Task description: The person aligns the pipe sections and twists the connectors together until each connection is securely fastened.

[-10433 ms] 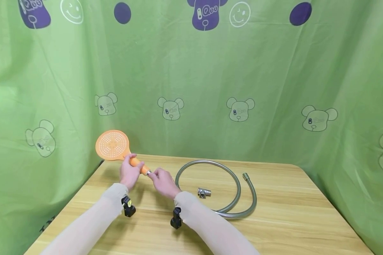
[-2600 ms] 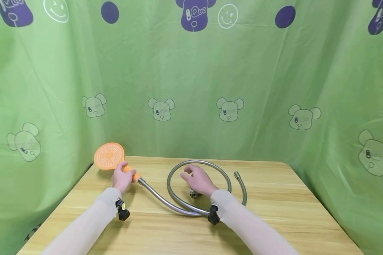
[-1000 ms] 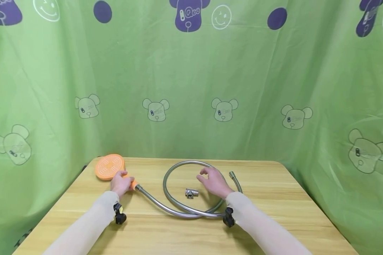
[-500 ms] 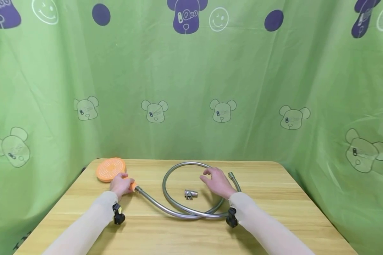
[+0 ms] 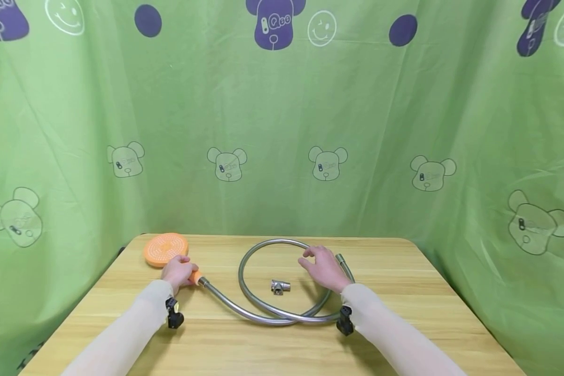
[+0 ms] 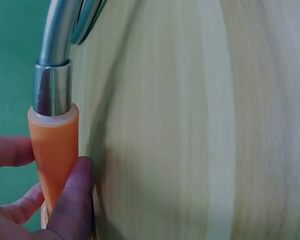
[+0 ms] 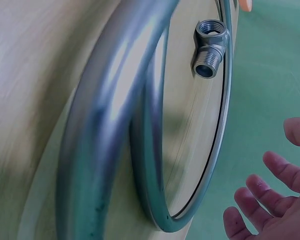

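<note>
An orange shower head (image 5: 166, 249) with a round perforated face lies at the table's far left. My left hand (image 5: 178, 272) grips its handle (image 6: 54, 150), thumb on one side and fingers on the other. A metal collar (image 6: 52, 89) joins the handle to a silver shower hose (image 5: 235, 309), which loops across the middle of the table. My right hand (image 5: 326, 269) hovers over the right side of the loop, fingers loosely bent and holding nothing. The hose's free end (image 5: 340, 258) lies just beyond it. Inside the loop sits a chrome threaded tee fitting (image 5: 280, 286).
The wooden table (image 5: 244, 350) ends at a green curtain (image 5: 272, 209) behind and at both sides. Both wrists carry small black cameras. The hose crosses over itself near the front of its loop.
Earlier both hands worked at the raised handle's end; now the hose is joined there. The shower head has come down onto the table, and my right hand has moved right, past the tee fitting.
</note>
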{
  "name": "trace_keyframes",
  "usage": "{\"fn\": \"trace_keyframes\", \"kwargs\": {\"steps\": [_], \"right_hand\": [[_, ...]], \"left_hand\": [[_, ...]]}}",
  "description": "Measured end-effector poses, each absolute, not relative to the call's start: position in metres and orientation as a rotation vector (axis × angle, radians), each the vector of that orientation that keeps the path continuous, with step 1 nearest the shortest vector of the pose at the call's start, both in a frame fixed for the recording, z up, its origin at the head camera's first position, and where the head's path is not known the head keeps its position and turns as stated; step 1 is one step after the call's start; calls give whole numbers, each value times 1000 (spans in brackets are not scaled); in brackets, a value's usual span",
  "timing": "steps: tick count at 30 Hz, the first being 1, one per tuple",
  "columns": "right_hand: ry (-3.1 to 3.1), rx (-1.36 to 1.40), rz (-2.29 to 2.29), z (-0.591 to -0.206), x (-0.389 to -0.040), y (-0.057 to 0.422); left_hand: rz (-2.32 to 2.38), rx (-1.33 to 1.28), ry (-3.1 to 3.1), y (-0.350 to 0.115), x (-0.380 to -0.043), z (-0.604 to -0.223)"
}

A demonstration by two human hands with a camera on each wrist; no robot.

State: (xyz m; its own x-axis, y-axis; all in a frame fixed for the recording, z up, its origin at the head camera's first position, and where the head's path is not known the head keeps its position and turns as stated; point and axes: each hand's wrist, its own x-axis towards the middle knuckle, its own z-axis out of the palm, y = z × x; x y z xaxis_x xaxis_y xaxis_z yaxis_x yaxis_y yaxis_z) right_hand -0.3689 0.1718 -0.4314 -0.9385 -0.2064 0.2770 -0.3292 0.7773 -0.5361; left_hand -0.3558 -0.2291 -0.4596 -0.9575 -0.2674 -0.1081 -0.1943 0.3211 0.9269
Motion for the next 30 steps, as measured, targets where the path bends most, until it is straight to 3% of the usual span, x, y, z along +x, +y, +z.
{"fn": "trace_keyframes", "kwargs": {"steps": [15, 30], "right_hand": [[-2763, 413, 854, -428, -372, 179], [-2745, 402, 895, -429, -372, 196]], "left_hand": [[-1532, 404, -2686, -229, -359, -452], [-837, 223, -2975, -221, -352, -429]]}}
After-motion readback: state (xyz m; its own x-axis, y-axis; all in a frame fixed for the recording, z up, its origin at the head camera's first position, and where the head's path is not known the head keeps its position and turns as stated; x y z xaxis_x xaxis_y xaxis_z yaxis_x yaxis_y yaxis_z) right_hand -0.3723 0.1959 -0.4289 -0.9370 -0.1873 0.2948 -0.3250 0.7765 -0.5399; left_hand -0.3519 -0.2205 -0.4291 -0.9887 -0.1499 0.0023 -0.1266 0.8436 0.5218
